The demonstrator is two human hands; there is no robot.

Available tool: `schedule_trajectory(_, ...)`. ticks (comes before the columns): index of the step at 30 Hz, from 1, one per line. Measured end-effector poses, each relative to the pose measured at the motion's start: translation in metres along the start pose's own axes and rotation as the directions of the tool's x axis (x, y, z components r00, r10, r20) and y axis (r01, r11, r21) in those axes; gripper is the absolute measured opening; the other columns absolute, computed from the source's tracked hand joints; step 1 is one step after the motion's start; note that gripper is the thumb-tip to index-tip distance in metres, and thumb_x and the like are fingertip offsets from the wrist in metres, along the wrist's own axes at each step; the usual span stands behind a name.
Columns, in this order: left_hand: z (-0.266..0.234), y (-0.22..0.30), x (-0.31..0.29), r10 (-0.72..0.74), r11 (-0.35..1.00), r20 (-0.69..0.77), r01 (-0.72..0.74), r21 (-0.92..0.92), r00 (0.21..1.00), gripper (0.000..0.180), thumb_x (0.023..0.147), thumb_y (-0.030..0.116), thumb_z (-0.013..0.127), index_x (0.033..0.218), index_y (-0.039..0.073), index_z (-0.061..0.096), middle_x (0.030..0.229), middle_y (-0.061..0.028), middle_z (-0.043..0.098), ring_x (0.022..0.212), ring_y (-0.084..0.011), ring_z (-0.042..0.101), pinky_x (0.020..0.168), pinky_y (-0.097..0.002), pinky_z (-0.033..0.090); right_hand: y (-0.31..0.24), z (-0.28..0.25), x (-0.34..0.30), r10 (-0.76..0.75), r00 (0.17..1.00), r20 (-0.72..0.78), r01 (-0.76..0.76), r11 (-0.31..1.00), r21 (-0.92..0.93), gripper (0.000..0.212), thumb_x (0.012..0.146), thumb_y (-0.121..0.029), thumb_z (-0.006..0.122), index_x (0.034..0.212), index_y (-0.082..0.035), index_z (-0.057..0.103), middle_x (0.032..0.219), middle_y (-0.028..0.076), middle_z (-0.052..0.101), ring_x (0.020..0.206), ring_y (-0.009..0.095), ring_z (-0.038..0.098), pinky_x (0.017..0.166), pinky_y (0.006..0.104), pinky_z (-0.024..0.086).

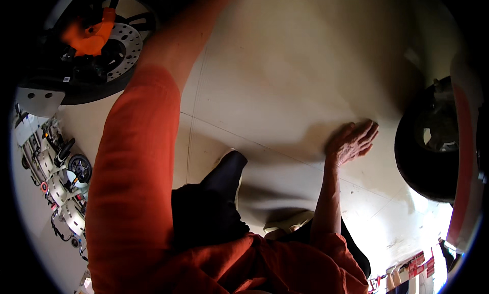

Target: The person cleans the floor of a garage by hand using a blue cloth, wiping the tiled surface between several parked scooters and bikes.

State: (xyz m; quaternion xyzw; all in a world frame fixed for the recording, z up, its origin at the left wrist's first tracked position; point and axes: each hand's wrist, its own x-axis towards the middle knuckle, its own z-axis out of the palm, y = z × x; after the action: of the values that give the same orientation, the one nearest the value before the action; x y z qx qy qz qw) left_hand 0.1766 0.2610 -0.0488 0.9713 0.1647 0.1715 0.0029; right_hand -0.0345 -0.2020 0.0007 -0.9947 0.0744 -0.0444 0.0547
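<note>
The right hand (pixel 351 144) holds nothing over the tiled floor (pixel 285 64), its fingers (pixel 368 133) straightened and slightly spread. Nearest to it, on its right and apart from it, stands a black-tyred wheel (pixel 411 164) beside a red-and-pale panel (pixel 462 156). The left forearm (pixel 186 44), in an orange sleeve (pixel 135 166), reaches past the upper edge; the left hand is out of view, so I cannot tell how its fingers are. At the upper left, beside that forearm, is a wheel with a perforated brake disc (pixel 131 44) and an orange bracket-like part (pixel 91 43).
</note>
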Motion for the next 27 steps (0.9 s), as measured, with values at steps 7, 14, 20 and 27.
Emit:
schedule_trajectory(7, -0.039, 0.018, -0.083, 0.071, 0.997, 0.06, -0.069, -0.027, 0.996, 0.049, 0.095, 0.028, 0.048, 0.14, 0.01, 0.044, 0.149, -0.0235, 0.033, 0.135, -0.04, 0.034, 0.109, -0.0549, 0.029, 0.004, 0.003, -0.002, -0.014, 1.0, 0.006, 0.014, 0.999, 0.042, 0.058, 0.099, -0.038, 0.038, 0.147, -0.008, 0.029, 0.155, 0.012, 0.025, 0.145, 0.028, 0.02, 0.113, 0.0539, 0.016)
schedule_trajectory(14, -0.148, 0.007, -0.248, 0.132, 0.984, 0.225, -0.101, -0.146, 0.965, 0.049, 0.094, 0.019, 0.054, 0.141, 0.014, 0.044, 0.152, -0.0216, 0.027, 0.136, -0.0389, 0.034, 0.109, -0.0535, 0.029, 0.003, -0.003, -0.001, -0.025, 0.999, -0.031, 0.028, 0.995, 0.095, 0.058, 0.099, -0.038, 0.039, 0.147, -0.009, 0.029, 0.156, 0.012, 0.025, 0.145, 0.028, 0.019, 0.113, 0.0522, 0.016)
schedule_trajectory(20, -0.223, -0.029, -0.384, 0.174, 0.953, 0.329, -0.074, -0.294, 0.928, 0.045, 0.091, 0.012, 0.055, 0.135, 0.005, 0.05, 0.149, -0.0268, 0.029, 0.133, -0.0459, 0.035, 0.109, -0.05, 0.031, 0.002, 0.003, -0.003, -0.018, 1.0, -0.018, 0.02, 0.992, 0.124, 0.058, 0.099, -0.039, 0.038, 0.148, -0.01, 0.027, 0.156, 0.011, 0.024, 0.145, 0.028, 0.019, 0.114, 0.0505, 0.015)
schedule_trajectory(27, -0.221, -0.024, -0.362, 0.266, 0.947, 0.371, -0.168, -0.274, 0.89, 0.041, 0.089, 0.015, 0.057, 0.129, 0.003, 0.054, 0.149, -0.0241, 0.032, 0.133, -0.0398, 0.039, 0.108, -0.0474, 0.035, 0.004, -0.001, -0.002, -0.014, 0.999, -0.033, 0.018, 0.994, 0.11, 0.059, 0.098, -0.037, 0.04, 0.147, -0.008, 0.027, 0.156, 0.011, 0.024, 0.145, 0.028, 0.018, 0.113, 0.0513, 0.015)
